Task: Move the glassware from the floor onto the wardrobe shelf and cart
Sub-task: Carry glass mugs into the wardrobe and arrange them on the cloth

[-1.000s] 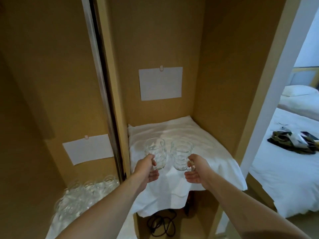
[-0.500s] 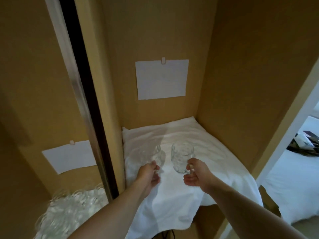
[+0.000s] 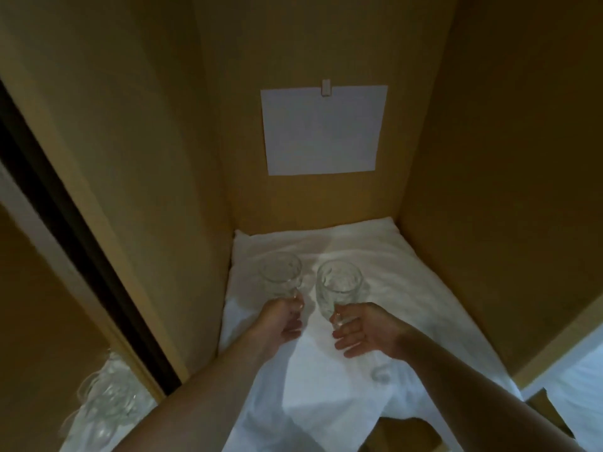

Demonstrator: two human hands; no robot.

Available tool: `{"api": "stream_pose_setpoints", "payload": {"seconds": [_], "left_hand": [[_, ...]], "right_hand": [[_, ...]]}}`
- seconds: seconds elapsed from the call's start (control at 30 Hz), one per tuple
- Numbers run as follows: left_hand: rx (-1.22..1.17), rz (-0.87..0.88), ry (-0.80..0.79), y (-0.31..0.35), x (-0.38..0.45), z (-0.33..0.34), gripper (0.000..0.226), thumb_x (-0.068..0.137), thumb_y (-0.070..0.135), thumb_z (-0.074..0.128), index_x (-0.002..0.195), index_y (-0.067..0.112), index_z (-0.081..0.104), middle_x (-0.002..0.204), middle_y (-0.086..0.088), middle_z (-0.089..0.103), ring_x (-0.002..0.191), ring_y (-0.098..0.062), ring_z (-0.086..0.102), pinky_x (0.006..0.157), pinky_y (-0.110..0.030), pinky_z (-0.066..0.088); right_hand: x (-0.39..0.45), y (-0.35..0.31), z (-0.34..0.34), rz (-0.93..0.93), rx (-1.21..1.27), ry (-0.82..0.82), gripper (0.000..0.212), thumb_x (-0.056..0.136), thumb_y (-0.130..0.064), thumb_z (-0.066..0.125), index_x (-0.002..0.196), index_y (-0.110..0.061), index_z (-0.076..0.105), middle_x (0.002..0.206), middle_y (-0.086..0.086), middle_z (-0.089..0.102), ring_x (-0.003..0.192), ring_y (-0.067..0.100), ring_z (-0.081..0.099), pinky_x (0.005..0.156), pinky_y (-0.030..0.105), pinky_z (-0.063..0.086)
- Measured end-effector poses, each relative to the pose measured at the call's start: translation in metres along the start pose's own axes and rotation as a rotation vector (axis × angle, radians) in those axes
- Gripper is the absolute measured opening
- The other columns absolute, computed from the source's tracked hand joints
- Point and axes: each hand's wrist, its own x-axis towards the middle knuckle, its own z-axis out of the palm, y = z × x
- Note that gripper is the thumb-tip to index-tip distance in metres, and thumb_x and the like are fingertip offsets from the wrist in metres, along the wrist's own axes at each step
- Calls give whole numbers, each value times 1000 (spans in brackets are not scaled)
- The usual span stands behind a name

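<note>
— Deep inside the wardrobe, on the cloth-covered shelf (image 3: 408, 288), where exactly are the two pieces?

— Side by side at about 12 o'clock from the wrists. The left glass mug (image 3: 280, 275) sits close to the wardrobe's left wall, and the right glass mug (image 3: 339, 285) is just beside it at 3 o'clock, a narrow gap between them. Both are upright, mouths up. Whether their bases are fully down on the white cloth (image 3: 326, 370) I cannot tell.

— And the grips?

— The left hand (image 3: 282, 321) pinches its mug low at the near side, fingers curled; I take that for the handle, though the glass is too clear to be sure. The right hand (image 3: 365, 331) has thumb and forefinger closed on the near side of its mug, the other fingers spread loose underneath.

— Why hold them that way?

— My guess: gripping at the near side keeps knuckles away from the neighbouring glass, so both go down together without clinking. The cloth likely cushions them.

— Anything else around?

— A white paper sheet (image 3: 323, 130) clipped to the back panel at 12 o'clock, and a blurred cluster of more glassware (image 3: 107, 406) at 8 o'clock, left of the dark door frame (image 3: 81, 256).

— So the stage?

— Setting down; letting go comes next.
</note>
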Motion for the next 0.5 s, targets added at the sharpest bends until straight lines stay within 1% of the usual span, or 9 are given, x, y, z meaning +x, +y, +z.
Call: {"api": "stream_pose_setpoints", "payload": {"seconds": [0.07, 0.1, 0.17, 0.23, 0.3, 0.37, 0.43, 0.47, 0.5], "left_hand": [[116, -11, -41, 3, 1, -9, 5, 95, 14, 64, 94, 17, 68, 82, -5, 61, 74, -18, 57, 70, -30, 50], [162, -20, -25, 4, 3, -14, 8, 94, 11, 64, 96, 16, 71, 86, -6, 68, 78, -20, 64, 74, -33, 53], [212, -38, 69, 5, 5, -19, 17, 93, 5, 64, 103, 14, 73, 94, -10, 76, 87, -26, 74, 80, -36, 59], [234, -22, 201, 4, 8, -17, 20, 89, -2, 65, 101, 11, 73, 88, -14, 76, 81, -29, 74, 75, -36, 60], [214, -5, 323, 4, 10, -9, 15, 87, -5, 68, 95, 7, 71, 81, -17, 74, 74, -30, 72, 71, -37, 61], [156, -30, 418, 4, 12, -1, 7, 90, -5, 64, 92, 1, 68, 86, -21, 73, 79, -35, 71, 75, -42, 62], [87, -41, 512, 1, 18, -3, 7, 93, -2, 59, 92, -5, 65, 90, -23, 70, 79, -36, 69, 71, -43, 61], [65, -20, 565, -1, 21, -5, 8, 91, -1, 58, 93, -6, 64, 90, -23, 69, 74, -34, 68, 69, -43, 60], [115, 26, 621, -1, 21, -7, 12, 86, 3, 62, 94, -5, 65, 87, -22, 69, 71, -31, 66, 68, -43, 60]], "right_hand": [[3, -5, -26, -46, -167, -49, 46, 85, -41, 77, 114, -7, 69, 110, 17, 73, 96, 31, 73, 82, 44, 61], [5, -8, -37, -79, -232, -51, 45, 81, -41, 82, 111, -9, 70, 107, 13, 73, 95, 28, 73, 80, 42, 61], [16, -12, -56, -144, -332, -9, 38, 75, -37, 88, 95, -12, 67, 95, 7, 73, 90, 23, 72, 78, 38, 62], [32, -12, -68, -217, -468, 92, 47, 66, -38, 92, 92, -18, 58, 96, 2, 68, 95, 20, 68, 79, 34, 60], [49, -8, -71, -312, -523, 109, 67, 57, -37, 96, 108, -25, 54, 110, -4, 61, 105, 15, 62, 78, 27, 56], [64, -2, -69, -399, -427, 9, 89, 49, -30, 100, 124, -28, 52, 123, -7, 58, 115, 13, 58, 80, 23, 54], [81, 2, -64, -461, -362, -42, 107, 38, -32, 101, 131, -30, 49, 127, -10, 61, 119, 10, 59, 91, 30, 56], [90, 4, -62, -477, -359, -53, 114, 32, -34, 102, 133, -32, 48, 126, -11, 64, 118, 8, 61, 93, 36, 57], [97, 5, -59, -482, -363, -65, 118, 28, -36, 102, 133, -35, 48, 124, -11, 66, 116, 8, 63, 92, 41, 58]]}}
